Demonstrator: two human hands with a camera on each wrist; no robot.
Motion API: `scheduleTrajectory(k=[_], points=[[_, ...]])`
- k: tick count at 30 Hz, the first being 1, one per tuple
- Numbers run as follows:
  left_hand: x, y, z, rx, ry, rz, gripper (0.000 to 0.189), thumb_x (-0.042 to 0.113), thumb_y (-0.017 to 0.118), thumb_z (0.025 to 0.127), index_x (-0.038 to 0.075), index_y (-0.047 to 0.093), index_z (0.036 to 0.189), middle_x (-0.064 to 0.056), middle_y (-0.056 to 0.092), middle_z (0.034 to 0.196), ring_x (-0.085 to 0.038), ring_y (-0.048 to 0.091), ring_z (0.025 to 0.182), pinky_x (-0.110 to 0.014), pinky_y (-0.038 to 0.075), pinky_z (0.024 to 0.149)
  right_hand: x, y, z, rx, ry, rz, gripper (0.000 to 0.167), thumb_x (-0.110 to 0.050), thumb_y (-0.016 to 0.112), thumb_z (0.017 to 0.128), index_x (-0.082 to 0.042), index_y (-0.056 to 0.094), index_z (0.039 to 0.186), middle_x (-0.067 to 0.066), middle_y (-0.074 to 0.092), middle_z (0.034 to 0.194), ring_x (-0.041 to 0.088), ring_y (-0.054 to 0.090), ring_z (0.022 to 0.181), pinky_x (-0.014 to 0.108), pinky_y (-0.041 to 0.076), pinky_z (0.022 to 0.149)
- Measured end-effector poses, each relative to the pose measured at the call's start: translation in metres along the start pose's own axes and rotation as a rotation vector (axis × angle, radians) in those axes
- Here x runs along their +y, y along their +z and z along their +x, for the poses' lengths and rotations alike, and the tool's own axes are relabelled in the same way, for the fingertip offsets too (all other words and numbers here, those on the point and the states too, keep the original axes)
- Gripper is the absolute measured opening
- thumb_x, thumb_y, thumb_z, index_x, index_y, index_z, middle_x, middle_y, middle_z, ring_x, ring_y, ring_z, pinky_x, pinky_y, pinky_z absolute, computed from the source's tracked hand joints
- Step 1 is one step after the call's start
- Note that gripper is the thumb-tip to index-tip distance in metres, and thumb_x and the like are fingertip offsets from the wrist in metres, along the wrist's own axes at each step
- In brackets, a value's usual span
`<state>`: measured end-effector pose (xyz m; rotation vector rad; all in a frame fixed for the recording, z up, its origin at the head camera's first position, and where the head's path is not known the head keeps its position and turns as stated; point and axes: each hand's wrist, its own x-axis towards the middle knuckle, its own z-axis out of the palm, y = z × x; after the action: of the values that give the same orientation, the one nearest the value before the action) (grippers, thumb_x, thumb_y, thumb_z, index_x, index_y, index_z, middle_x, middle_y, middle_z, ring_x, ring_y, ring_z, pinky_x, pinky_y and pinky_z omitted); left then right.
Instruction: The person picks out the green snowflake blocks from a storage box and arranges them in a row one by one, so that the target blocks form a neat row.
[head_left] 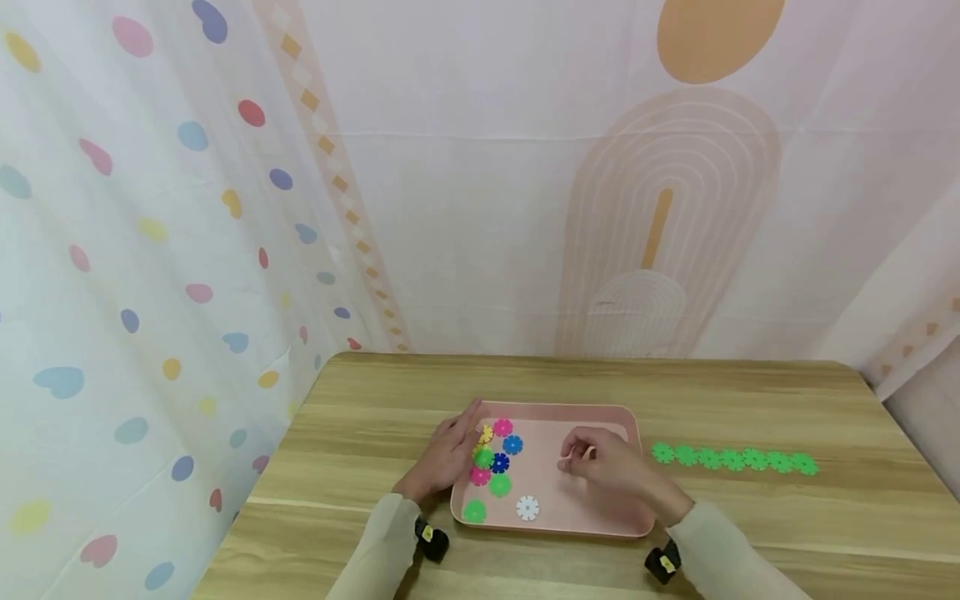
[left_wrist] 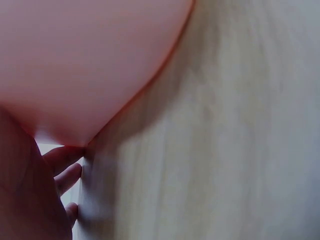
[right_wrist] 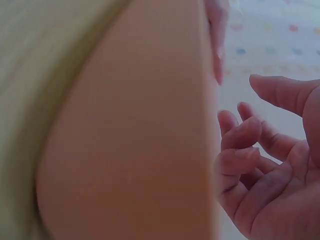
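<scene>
A pink tray holds several toothed plastic discs, mostly along its left side. Against the tray's left rim rests my left hand, with fairly straight fingers; the left wrist view shows its fingertips by the wall. My right hand hovers over the right part of the tray. Its fingers are loosely bent and its thumb stands apart, with nothing visible between them in the right wrist view. Nearest the front lie a white disc and a green disc. Pink, blue, yellow and other green discs cluster beside the left hand, some overlapping.
Right of the tray, a row of several green discs lies on the wooden table. Patterned curtains hang behind the table and on its left.
</scene>
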<state>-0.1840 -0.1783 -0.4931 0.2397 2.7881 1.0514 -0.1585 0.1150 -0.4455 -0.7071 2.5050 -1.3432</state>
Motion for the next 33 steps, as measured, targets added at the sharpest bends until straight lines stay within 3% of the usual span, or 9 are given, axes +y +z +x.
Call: scheduleTrajectory(k=[7, 12, 17, 23, 33], points=[[0.001, -0.002, -0.001, -0.005, -0.007, -0.009, 0.056, 0.040, 0.032, 0.108, 0.032, 0.013, 0.160, -0.009, 0.029, 0.162, -0.039, 0.022, 0.146, -0.070, 0.021, 0.112, -0.011, 0.030, 0.016, -0.146, 0.085, 0.053, 0.011, -0.015, 0.070, 0.091, -0.010, 0.064, 0.099, -0.001, 0.062, 0.087, 0.017, 0.054, 0.080, 0.027, 0.048, 0.068], [0.001, -0.005, -0.002, -0.002, -0.007, -0.007, 0.057, 0.041, 0.031, 0.108, 0.031, 0.012, 0.160, -0.008, 0.029, 0.162, -0.039, 0.022, 0.146, -0.071, 0.021, 0.111, -0.020, 0.045, 0.030, -0.194, 0.093, 0.054, 0.021, -0.018, 0.072, 0.091, -0.008, 0.064, 0.107, 0.000, 0.062, 0.092, 0.017, 0.054, 0.085, 0.032, 0.049, 0.077], [-0.001, -0.006, -0.003, 0.009, 0.020, -0.003, 0.056, 0.039, 0.032, 0.108, 0.027, 0.014, 0.160, -0.010, 0.031, 0.161, -0.041, 0.024, 0.145, -0.070, 0.021, 0.111, -0.024, 0.058, 0.039, -0.208, 0.043, 0.019, 0.026, -0.018, 0.074, 0.090, -0.004, 0.065, 0.110, 0.005, 0.061, 0.098, 0.017, 0.051, 0.089, 0.035, 0.047, 0.082], [-0.002, -0.007, -0.003, 0.027, 0.060, -0.005, 0.056, 0.037, 0.033, 0.108, 0.023, 0.016, 0.160, -0.012, 0.034, 0.159, -0.041, 0.026, 0.144, -0.068, 0.022, 0.112, -0.022, 0.068, 0.048, -0.219, 0.009, -0.017, 0.030, -0.017, 0.074, 0.089, -0.001, 0.065, 0.113, 0.003, 0.056, 0.088, 0.015, 0.047, 0.079, 0.028, 0.042, 0.071], [-0.002, -0.006, -0.003, 0.023, 0.051, -0.005, 0.057, 0.037, 0.033, 0.108, 0.023, 0.015, 0.161, -0.012, 0.033, 0.159, -0.041, 0.026, 0.144, -0.070, 0.021, 0.112, -0.020, 0.078, 0.048, -0.180, 0.092, -0.035, 0.022, -0.013, 0.078, 0.085, -0.010, 0.067, 0.104, 0.000, 0.049, 0.081, 0.015, 0.044, 0.074, 0.026, 0.036, 0.064]])
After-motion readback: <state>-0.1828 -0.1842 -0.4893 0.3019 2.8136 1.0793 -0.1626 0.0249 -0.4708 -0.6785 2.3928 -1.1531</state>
